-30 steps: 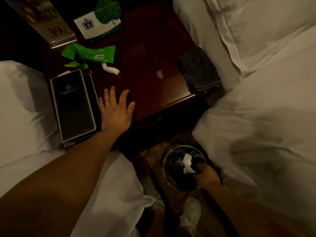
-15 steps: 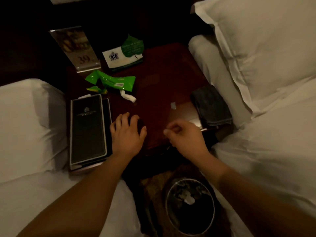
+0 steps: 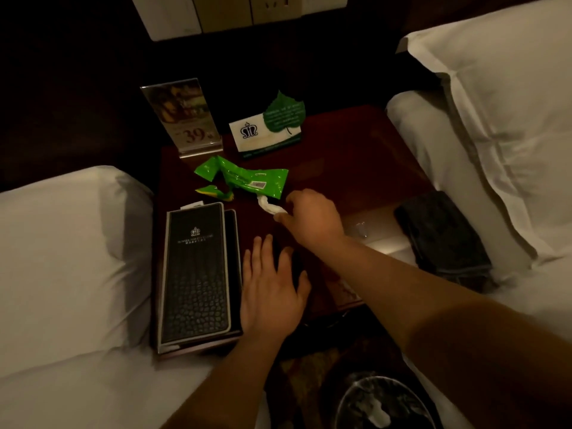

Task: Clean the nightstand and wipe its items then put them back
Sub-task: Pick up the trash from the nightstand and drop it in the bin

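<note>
The nightstand (image 3: 356,168), dark red wood, stands between two white beds. The left hand (image 3: 272,292) lies flat on its near part, fingers spread, holding nothing, just right of a black folder (image 3: 196,274) that rests along the left edge. The right hand (image 3: 312,218) reaches across above it, thumb and fingers pressed together on the near end of a white wipe (image 3: 267,206); the wipe's far end sits at the mouth of a crumpled green pack (image 3: 244,178). Farther back, a clear sign stand (image 3: 182,117) marked 39 stands upright at the far left, and a white card (image 3: 266,131) with a green leaf stands just right of it. A dark folded cloth (image 3: 442,239) lies at the right edge, partly against the right bed's mattress (image 3: 439,168). A small pale scrap (image 3: 360,229) lies on the wood between the right hand and the cloth. On the floor, near and right, a bin (image 3: 383,404) holds white crumpled paper.
</note>
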